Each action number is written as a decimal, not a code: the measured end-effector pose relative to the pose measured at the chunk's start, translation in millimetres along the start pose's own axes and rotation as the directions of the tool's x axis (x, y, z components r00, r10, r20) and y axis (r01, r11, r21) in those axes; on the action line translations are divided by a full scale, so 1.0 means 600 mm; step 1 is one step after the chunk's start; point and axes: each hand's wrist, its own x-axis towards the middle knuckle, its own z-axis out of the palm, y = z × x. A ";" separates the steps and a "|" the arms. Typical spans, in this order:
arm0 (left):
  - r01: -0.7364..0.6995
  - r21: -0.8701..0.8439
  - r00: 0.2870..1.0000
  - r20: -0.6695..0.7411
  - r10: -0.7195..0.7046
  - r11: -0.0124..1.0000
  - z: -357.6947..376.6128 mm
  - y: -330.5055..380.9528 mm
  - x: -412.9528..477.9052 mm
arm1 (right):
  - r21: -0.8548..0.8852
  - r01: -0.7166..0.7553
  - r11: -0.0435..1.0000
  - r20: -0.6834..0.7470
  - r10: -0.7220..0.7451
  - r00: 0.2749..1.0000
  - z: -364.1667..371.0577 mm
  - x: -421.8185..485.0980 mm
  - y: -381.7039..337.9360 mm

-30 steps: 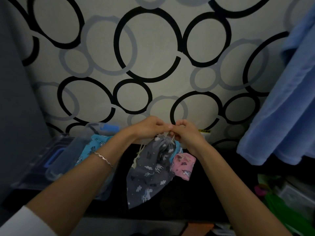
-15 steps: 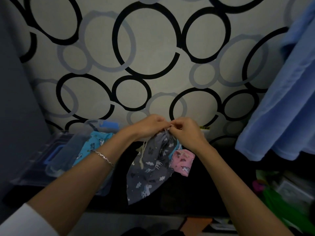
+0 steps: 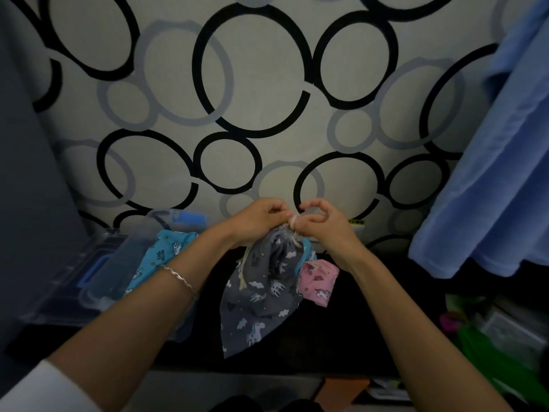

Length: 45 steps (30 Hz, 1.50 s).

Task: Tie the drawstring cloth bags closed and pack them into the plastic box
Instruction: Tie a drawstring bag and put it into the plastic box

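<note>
- Here we logged left hand (image 3: pixel 255 218) and right hand (image 3: pixel 323 224) pinching the cord (image 3: pixel 292 223) at the grey bag (image 3: pixel 261 292) neck above mid-desk, to hold it gathered.
- Plastic box (image 3: pixel 98 281) sat at desk's left edge.

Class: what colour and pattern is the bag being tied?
The grey bag is printed with white unicorns and clouds; the head view shows it.

The person wears a thin, twisted silver bracelet (image 3: pixel 179 276) round the wrist behind the left hand (image 3: pixel 255 221), with a white sleeve (image 3: pixel 44 388) cuffed high on that arm down at seven o'clock, while the forearm behind the right hand (image 3: pixel 323 226), towards five o'clock, is bare.
</note>
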 end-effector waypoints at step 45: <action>0.111 -0.539 0.994 0.077 -0.082 0.835 0.003 -0.027 -0.006 | -0.221 -0.371 0.902 0.089 0.397 0.913 -0.021 0.022 0.001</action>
